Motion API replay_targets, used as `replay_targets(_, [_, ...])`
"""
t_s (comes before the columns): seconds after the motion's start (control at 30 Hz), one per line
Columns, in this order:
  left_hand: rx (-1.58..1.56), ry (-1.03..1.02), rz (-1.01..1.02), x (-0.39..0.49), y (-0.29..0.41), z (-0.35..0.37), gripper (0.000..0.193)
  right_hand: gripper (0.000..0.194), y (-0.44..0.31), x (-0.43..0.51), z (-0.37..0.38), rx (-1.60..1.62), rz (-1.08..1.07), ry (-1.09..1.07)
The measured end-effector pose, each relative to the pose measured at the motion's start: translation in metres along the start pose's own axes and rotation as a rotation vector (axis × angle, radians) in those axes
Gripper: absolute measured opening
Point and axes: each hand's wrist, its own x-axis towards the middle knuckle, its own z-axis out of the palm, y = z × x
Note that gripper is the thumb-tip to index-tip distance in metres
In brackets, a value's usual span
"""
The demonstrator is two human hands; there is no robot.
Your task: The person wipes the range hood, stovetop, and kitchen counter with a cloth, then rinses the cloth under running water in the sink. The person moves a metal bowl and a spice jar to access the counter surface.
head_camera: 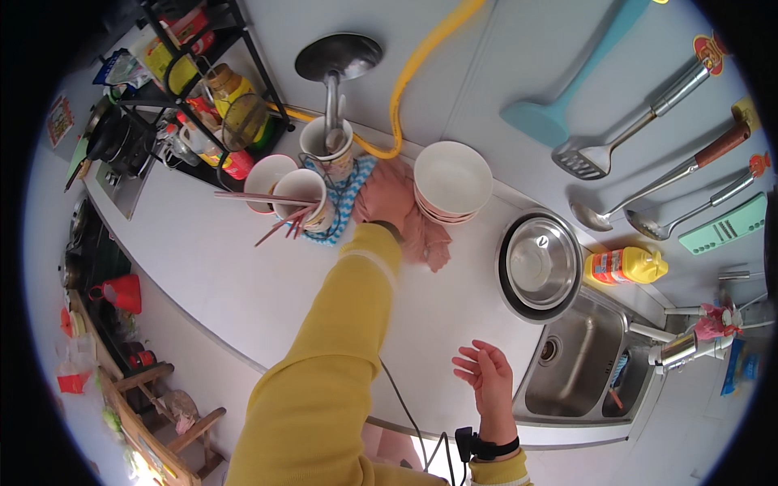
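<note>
My left hand is closed over a bunched pink cloth on the white countertop by the wall; its fingertips are hard to tell from the cloth. To its left, a blue-and-white patterned cloth lies beneath patterned cups. One cup holds chopsticks, another holds a large metal ladle, and a white bowl or cup stands beside them. Stacked white bowls are right of the cloth. My right hand hangs empty above the counter's front part, fingers apart, with a black band on its wrist.
Nested metal basins and a yellow bottle stand by the steel sink at right. A yellow hose runs down the wall, where several utensils hang. A black rack with bottles is at back left. A dark cable crosses the front edge.
</note>
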Motion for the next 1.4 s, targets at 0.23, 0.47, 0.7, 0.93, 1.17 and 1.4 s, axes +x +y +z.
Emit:
replay_targets(0.23, [-0.086, -0.18, 0.269, -0.023, -0.013, -0.014, 0.065, 0.026, 0.018, -0.015, -0.019, 0.006, 0.05, 0.097])
replay_targets(0.47, [-0.067, -0.254, 0.455, -0.121, 0.016, -0.058, 0.063, 0.026, 0.018, -0.021, 0.001, -0.044, -0.065, -0.011])
replay_targets(0.7, [-0.354, -0.41, 0.775, -0.23, -0.011, -0.132, 0.059, 0.031, 0.042, -0.018, 0.021, -0.519, -0.419, -0.111])
replay_targets(0.93, [0.033, -0.356, 0.36, -0.192, -0.185, -0.174, 0.065, 0.029, 0.068, -0.031, 0.053, -0.634, -0.314, -0.234])
replay_targets(1.17, [0.334, -0.252, -0.231, -0.151, -0.332, -0.187, 0.065, 0.028, 0.086, -0.036, 0.062, -0.638, -0.224, -0.167])
replay_targets(1.4, [0.281, -0.392, 0.059, -0.228, -0.169, -0.147, 0.079, 0.028, 0.094, -0.048, 0.059, -0.593, -0.299, -0.149])
